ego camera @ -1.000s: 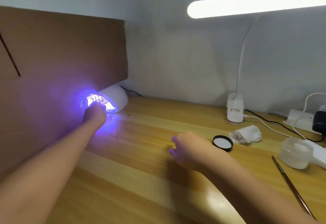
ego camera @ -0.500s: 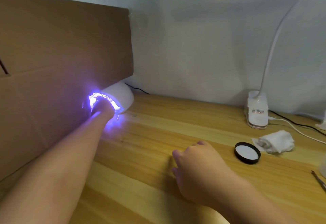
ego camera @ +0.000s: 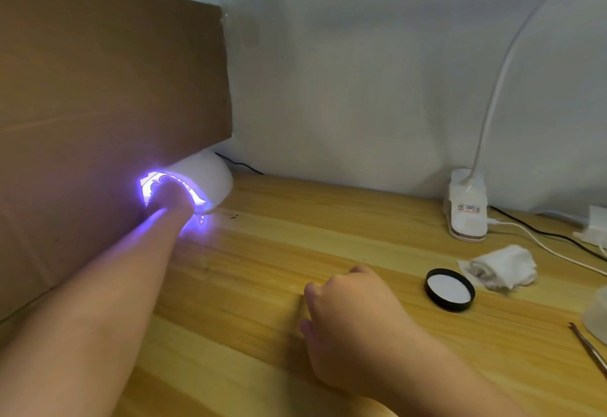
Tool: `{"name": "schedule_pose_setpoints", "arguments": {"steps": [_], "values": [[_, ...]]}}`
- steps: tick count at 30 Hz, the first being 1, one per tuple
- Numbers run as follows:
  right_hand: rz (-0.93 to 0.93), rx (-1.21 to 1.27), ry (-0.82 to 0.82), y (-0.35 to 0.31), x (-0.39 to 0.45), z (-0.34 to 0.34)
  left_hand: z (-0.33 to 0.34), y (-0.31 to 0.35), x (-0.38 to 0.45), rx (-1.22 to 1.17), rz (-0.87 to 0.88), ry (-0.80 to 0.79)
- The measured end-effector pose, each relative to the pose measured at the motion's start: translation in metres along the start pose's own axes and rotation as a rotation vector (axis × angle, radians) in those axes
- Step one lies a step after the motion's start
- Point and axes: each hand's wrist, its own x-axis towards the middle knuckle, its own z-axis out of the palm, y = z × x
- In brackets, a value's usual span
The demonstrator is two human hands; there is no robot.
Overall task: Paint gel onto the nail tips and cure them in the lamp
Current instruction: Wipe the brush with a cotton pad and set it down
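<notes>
On the wooden table (ego camera: 328,235), our left hand (ego camera: 170,194) sits inside the lit curing lamp (ego camera: 203,176), its grip hidden, while our right hand (ego camera: 348,314) rests loosely curled, holding nothing; we judge curing underway.

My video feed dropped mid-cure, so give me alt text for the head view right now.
The left hand reaches into the mouth of a white curing lamp glowing violet beside a cardboard sheet. The right hand rests on the wooden table, fingers loosely curled, near a black lid and crumpled wipe.
</notes>
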Motion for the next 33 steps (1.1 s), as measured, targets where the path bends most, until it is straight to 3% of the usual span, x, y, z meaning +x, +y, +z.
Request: {"name": "schedule_pose_setpoints", "arguments": {"steps": [1, 2, 4, 9, 11, 17, 25, 30, 33], "values": [[0.000, 0.005, 0.005, 0.000, 0.000, 0.000, 0.001, -0.004, -0.002, 0.091, 0.007, 0.025], [0.000, 0.011, 0.009, 0.001, -0.001, 0.000, 0.007, -0.015, 0.001, 0.326, 0.120, 0.033], [-0.004, 0.022, 0.017, 0.002, -0.001, 0.000, 0.008, -0.014, 0.007, 0.452, 0.142, 0.030], [0.013, 0.027, 0.011, 0.003, 0.000, 0.002, -0.007, 0.000, -0.012, 0.220, 0.099, -0.008], [0.012, 0.024, 0.010, 0.003, 0.001, 0.002, -0.013, 0.001, -0.019, 0.357, 0.175, -0.061], [0.007, -0.005, 0.001, 0.001, -0.001, 0.000, -0.034, -0.013, -0.057, 0.480, 0.110, -0.074], [0.052, -0.013, -0.037, 0.003, -0.001, -0.001, -0.069, -0.024, -0.095, 0.446, 0.168, -0.172], [0.179, 0.132, -0.085, 0.014, -0.001, -0.004, -0.084, -0.035, -0.122, 0.509, 0.281, -0.263], [0.260, 0.233, -0.164, 0.020, 0.002, -0.004, -0.088, -0.033, -0.139, 0.473, 0.382, -0.410]]}}
